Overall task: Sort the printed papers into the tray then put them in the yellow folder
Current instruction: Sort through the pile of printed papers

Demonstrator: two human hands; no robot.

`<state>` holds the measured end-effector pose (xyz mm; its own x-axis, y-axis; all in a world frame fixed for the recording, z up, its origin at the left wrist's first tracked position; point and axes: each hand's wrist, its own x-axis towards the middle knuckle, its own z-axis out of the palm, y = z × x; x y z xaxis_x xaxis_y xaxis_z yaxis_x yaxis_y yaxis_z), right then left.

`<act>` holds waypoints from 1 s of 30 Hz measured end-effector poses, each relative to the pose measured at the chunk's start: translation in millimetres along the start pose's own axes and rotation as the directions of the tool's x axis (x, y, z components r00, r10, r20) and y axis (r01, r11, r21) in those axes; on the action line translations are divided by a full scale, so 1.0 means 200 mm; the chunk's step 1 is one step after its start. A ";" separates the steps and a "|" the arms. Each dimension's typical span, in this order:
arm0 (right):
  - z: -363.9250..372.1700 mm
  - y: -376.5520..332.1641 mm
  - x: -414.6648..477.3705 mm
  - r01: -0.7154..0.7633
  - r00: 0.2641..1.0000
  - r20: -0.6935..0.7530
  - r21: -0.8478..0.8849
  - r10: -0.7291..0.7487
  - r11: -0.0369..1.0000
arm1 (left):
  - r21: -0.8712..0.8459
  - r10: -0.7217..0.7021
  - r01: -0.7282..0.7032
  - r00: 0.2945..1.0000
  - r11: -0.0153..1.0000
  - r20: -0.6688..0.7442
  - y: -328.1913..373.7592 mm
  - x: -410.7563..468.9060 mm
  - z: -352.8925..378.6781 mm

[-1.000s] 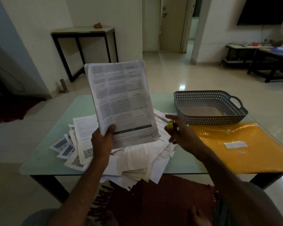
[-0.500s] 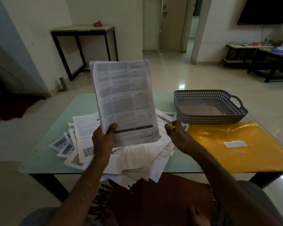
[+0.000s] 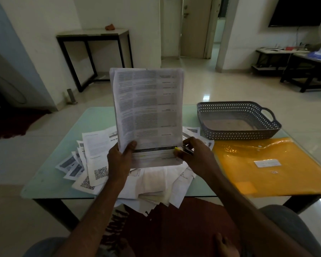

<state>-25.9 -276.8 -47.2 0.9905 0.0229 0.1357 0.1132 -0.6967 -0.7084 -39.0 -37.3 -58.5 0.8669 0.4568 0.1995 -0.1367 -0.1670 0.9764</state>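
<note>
My left hand [image 3: 119, 160] grips a stack of printed papers [image 3: 148, 112] by its lower left corner and holds it upright above the table. My right hand [image 3: 196, 156] is at the stack's lower right corner, fingers curled round a small dark marker with a yellow tip [image 3: 183, 150] that touches the paper edge. Under the stack lies a loose heap of printed sheets [image 3: 156, 182], some with QR codes, spilling over the table's near edge. The grey perforated tray [image 3: 237, 134] stands at the back right with no papers in it. The yellow folder [image 3: 267, 164] lies flat in front of it.
The glass table [image 3: 50, 179] has black legs, and a dark red rug [image 3: 174, 229] lies under it. My knees and a bare foot show at the bottom edge. A side table [image 3: 93, 34] stands against the far wall, and low furniture at the far right.
The stack has swung upright and toward the centre. My right hand has moved left and up from the loose heap to the stack's lower right corner.
</note>
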 end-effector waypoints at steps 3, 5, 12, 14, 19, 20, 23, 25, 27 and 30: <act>-0.01 0.02 0.01 -0.021 0.999 0.045 0.134 0.015 0.991 | -0.020 -0.002 0.002 1.000 1.000 0.010 0.00 0.00 0.00; -0.03 0.01 0.01 -0.048 0.996 0.086 0.203 0.031 0.978 | -0.047 -0.018 0.018 1.000 0.999 0.015 -0.01 0.00 0.00; -0.03 0.04 0.02 -0.139 0.973 0.225 0.395 0.051 0.908 | -0.097 -0.054 0.056 0.998 0.994 0.020 -0.02 0.00 0.01; -0.02 0.04 0.03 -0.140 0.970 0.240 0.398 0.044 0.907 | -0.100 -0.058 0.060 0.998 0.993 0.019 -0.02 0.01 0.00; 0.00 0.03 0.03 -0.119 0.980 0.197 0.412 0.039 0.903 | -0.095 -0.071 0.073 0.997 0.993 0.024 -0.03 0.02 0.00; 0.00 0.03 0.03 -0.123 0.979 0.197 0.411 0.044 0.903 | -0.096 -0.069 0.071 0.997 0.993 0.024 -0.03 0.01 0.00; 0.00 0.02 0.02 -0.145 0.976 0.209 0.407 0.063 0.902 | -0.092 -0.068 0.070 0.997 0.993 0.023 -0.03 0.01 0.01; 0.00 0.01 0.02 -0.143 0.978 0.196 0.398 0.068 0.906 | -0.087 -0.070 0.072 0.997 0.994 0.024 -0.02 0.01 0.01; 0.01 0.01 0.02 -0.144 0.982 0.170 0.384 0.083 0.912 | -0.091 -0.061 0.064 0.998 0.994 0.032 -0.02 0.01 0.01; 0.02 0.00 0.02 -0.171 0.982 0.138 0.382 0.127 0.908 | -0.092 -0.058 0.061 0.998 0.994 0.036 -0.02 0.00 0.01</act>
<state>-21.6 -273.1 -49.3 0.9981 0.0331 -0.0526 -0.0370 -0.3631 -0.9310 -36.3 -38.8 -62.7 0.8902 0.4337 0.1395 -0.1272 -0.0574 0.9902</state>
